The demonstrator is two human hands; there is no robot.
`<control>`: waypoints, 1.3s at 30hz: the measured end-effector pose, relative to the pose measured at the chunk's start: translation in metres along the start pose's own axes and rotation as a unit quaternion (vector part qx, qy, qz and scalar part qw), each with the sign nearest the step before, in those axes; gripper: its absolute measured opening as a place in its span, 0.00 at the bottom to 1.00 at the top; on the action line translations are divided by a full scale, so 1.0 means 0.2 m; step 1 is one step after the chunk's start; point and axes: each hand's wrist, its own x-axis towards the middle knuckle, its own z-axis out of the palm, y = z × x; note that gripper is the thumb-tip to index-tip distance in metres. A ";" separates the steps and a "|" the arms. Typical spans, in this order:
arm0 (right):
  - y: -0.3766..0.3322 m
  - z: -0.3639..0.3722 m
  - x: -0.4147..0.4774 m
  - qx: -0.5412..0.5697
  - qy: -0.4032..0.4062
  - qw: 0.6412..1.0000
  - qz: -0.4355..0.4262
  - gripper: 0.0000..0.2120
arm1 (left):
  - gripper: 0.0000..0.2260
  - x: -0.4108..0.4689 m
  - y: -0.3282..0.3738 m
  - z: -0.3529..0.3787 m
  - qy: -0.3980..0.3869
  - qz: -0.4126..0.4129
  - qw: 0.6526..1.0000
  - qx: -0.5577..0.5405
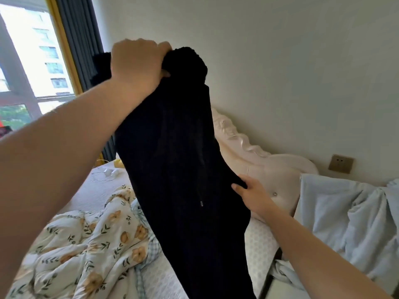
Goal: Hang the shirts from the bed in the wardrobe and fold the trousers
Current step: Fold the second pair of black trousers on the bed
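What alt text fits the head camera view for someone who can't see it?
A person's left hand grips a black drawstring garment by its bunched top, held high, while the right hand holds its side edge, above a floral duvet.

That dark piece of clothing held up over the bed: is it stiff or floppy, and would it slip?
Probably floppy: the dark garment hangs limp from the left hand, which grips its bunched top. That top looks thick and fuzzy, so it likely won't slip. The right hand holds one edge, and the drawstring dangles freely, suggesting soft cloth.
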 end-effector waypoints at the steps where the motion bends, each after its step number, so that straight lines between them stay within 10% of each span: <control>1: -0.03 0.07 0.02 -0.011 0.007 1.000 -0.004 0.11 | 0.14 -0.03 0.02 0.03 0.006 0.010 1.000 -0.009; 14: 0.32 0.77 0.02 -0.017 -0.141 0.976 0.166 0.12 | 0.15 -0.90 -0.15 0.64 -0.181 0.029 0.981 -0.059; 26: 0.76 1.23 0.23 -0.088 -0.438 0.875 0.184 0.07 | 0.13 -1.15 -0.34 1.26 -0.478 0.102 0.871 -0.048; 32: 0.98 1.09 0.98 -0.057 -0.313 0.936 0.151 0.07 | 0.15 -0.61 -0.42 1.96 -0.397 0.069 0.915 0.009; 36: 1.35 1.00 1.42 -0.105 -0.228 0.941 0.225 0.07 | 0.43 -0.48 -0.25 2.55 -0.318 -0.101 0.941 -0.059; 39: 1.71 1.03 1.53 -0.124 -0.145 0.936 0.295 0.10 | 0.45 -0.87 -0.02 2.93 -0.367 -0.268 0.872 -0.183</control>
